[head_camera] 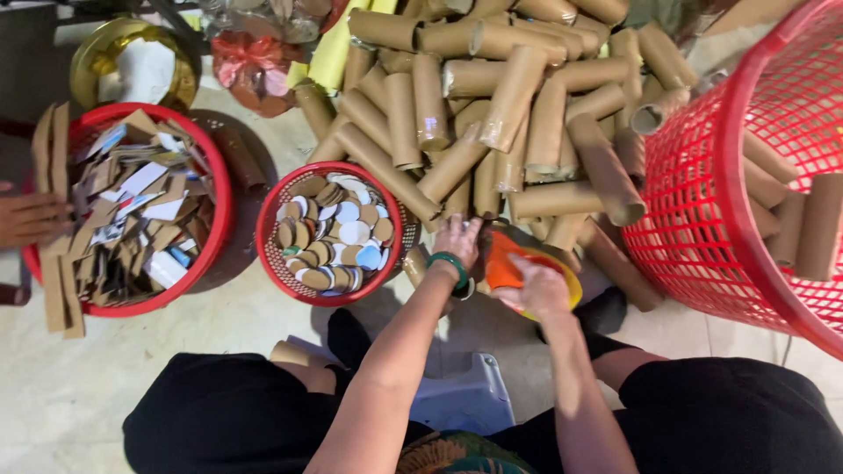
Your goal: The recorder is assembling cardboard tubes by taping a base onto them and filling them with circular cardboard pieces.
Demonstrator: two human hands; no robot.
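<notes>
Floor heaped with cardboard tubes (492, 105); left hand (457, 241) fingers curled on upright tube; right hand (537, 288) grip unclear.

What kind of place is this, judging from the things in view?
Probably an informal workshop for sorting or recycling cardboard, worked on the floor. A big pile of cardboard tubes, a red basket of round discs and a red tub of cardboard scraps suggest it.

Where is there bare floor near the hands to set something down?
Bare floor lies below the large red basin of cardboard scraps, and a patch lies between that basin and the small red basket of discs. Around both hands, left and right, the cardboard tubes crowd everything.
</notes>
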